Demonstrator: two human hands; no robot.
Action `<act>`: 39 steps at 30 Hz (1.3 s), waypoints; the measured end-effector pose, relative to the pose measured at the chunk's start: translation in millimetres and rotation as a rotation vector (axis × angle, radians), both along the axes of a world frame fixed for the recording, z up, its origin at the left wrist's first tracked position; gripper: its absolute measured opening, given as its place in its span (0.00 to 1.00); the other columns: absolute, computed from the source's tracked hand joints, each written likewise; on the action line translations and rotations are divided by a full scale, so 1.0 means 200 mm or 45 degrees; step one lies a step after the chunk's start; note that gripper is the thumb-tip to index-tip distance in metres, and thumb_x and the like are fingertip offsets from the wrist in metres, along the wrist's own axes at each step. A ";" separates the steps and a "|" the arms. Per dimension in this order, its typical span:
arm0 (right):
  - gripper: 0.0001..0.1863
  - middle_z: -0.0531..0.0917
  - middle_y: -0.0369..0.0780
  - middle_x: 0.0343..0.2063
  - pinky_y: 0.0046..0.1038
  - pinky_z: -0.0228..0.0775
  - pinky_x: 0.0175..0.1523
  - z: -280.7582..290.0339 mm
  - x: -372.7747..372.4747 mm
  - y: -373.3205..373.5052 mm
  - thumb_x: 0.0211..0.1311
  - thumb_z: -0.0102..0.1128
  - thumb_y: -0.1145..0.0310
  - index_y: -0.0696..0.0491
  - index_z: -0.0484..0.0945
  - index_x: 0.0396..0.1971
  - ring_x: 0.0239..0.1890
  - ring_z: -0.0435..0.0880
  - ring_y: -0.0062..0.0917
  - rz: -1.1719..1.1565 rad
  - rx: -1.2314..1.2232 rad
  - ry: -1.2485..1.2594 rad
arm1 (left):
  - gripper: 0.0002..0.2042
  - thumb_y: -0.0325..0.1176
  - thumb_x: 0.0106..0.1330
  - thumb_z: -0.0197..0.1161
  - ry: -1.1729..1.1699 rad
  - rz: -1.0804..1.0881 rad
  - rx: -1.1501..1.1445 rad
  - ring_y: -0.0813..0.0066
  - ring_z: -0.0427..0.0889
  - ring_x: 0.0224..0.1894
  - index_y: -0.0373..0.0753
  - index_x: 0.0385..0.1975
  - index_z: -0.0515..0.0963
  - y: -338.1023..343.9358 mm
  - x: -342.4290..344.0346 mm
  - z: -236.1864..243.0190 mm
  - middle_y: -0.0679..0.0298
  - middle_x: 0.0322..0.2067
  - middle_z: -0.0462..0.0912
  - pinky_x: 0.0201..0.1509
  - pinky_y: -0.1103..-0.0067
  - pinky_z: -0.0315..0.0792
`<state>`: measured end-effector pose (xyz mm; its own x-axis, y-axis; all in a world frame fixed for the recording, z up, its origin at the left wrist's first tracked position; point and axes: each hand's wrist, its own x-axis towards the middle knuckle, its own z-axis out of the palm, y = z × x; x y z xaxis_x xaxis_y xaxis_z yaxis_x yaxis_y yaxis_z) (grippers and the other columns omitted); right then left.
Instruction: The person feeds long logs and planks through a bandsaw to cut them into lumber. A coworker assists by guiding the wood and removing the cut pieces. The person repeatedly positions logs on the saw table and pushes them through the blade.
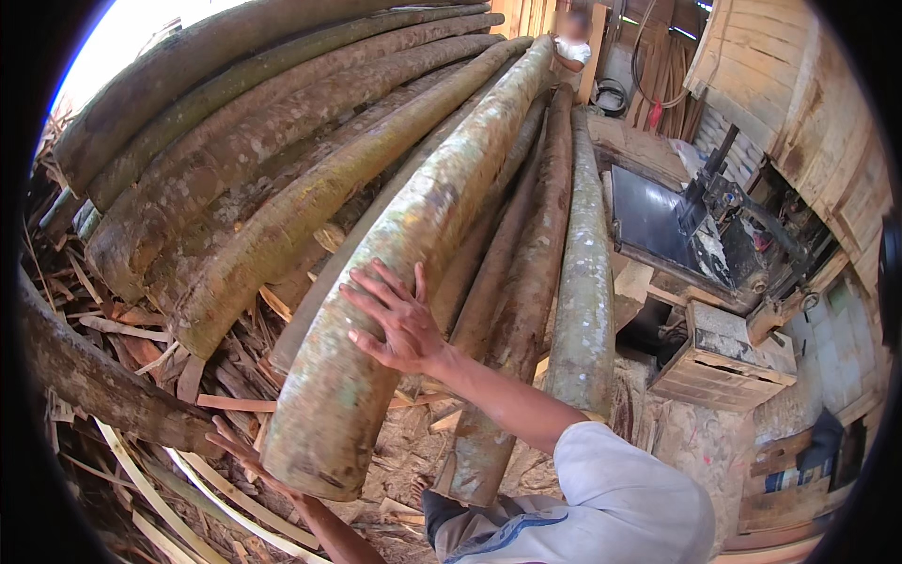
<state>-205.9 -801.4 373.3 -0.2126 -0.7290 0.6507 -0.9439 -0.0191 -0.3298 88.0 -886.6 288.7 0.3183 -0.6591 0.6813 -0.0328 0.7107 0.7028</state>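
Observation:
A long, thick log (pixel 423 216) with mottled grey-green bark runs from the far top of the view down to its near end in front of me. My right hand (pixel 399 320) lies on top of its bark near that end, fingers spread, palm down. Low on the left, my left hand (pixel 256 461) is at the lower edge of the log's near end with fingers stretched out; part of it is hidden by the log. Neither hand is wrapped round the wood. At the far end of the log a person (pixel 571 52) in a white top has an arm close to it.
Several more logs (pixel 282 235) lie to the left, others (pixel 580 282) beneath and right. A dark log (pixel 113 376) crosses at lower left above pale wood strips (pixel 225 498). On the right stand a machine with a black table (pixel 648 221) and a wooden box (pixel 723 352).

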 end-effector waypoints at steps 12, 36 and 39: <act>0.31 0.62 0.38 0.66 0.63 0.32 0.69 -0.59 0.01 0.54 0.66 0.44 0.42 0.46 0.68 0.61 0.71 0.50 0.35 -0.076 0.351 0.050 | 0.36 0.65 0.68 0.27 -0.341 -0.210 0.208 0.57 0.55 0.69 0.52 0.71 0.45 0.73 -0.07 -0.66 0.55 0.68 0.53 0.72 0.59 0.47; 0.52 0.62 0.45 0.65 0.32 0.51 0.68 -0.08 0.96 -0.78 0.57 0.43 0.27 0.60 0.56 0.66 0.68 0.58 0.34 0.460 0.384 -2.448 | 0.49 0.76 0.52 0.48 0.070 -1.172 1.436 0.52 0.66 0.62 0.41 0.65 0.60 -1.07 -0.13 0.59 0.54 0.62 0.66 0.60 0.45 0.59; 0.55 0.62 0.41 0.64 0.40 0.56 0.65 -0.15 0.94 -1.05 0.49 0.50 0.25 0.50 0.50 0.69 0.67 0.59 0.33 0.499 0.092 -2.649 | 0.36 0.64 0.61 0.48 0.353 -1.480 1.329 0.57 0.73 0.57 0.40 0.59 0.68 -1.22 -0.13 0.47 0.59 0.57 0.73 0.61 0.56 0.65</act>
